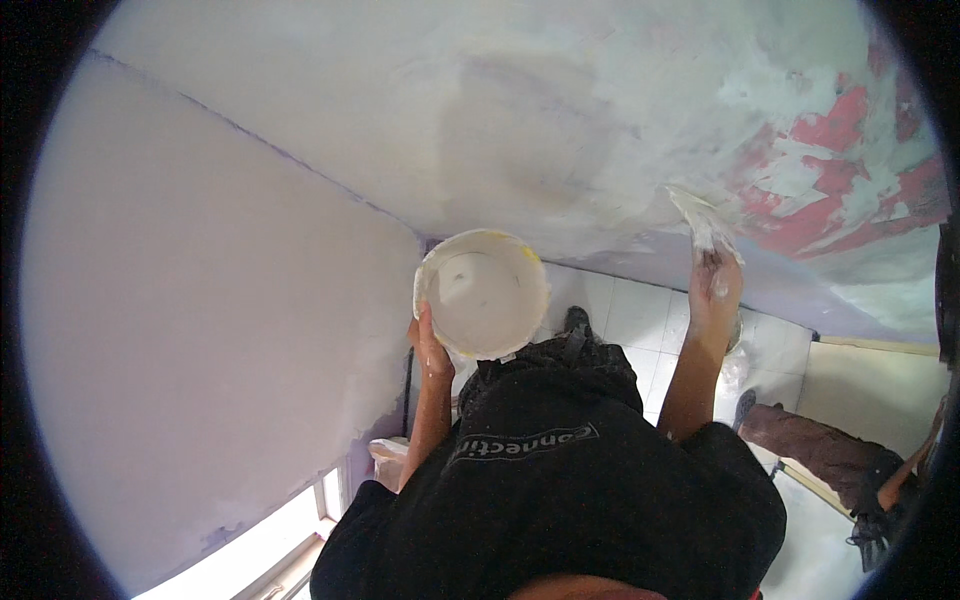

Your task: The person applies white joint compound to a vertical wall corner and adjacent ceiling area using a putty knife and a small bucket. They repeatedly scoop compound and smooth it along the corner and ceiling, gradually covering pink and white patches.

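My left hand (434,352) grips the side of a round white bucket (540,300), with the thumb over its rim. Inside lies a pale, smooth paste (485,310), and a yellow smear marks the far right of the rim. My right hand (717,272) is raised at the wall (570,150), smeared with white. Its fingers are closed on a flat, white-coated spreader (695,208), whose far edge lies at the wall surface. Paste covers the handle end, so its exact kind is hard to tell.
Pink patches (835,130) show through white filler at the right of the wall. A lilac-grey wall (200,280) meets it in a corner at left. White floor tiles (640,310) lie below. Another person's brown-clad leg (800,435) is at right; a bright window (245,555) is lower left.
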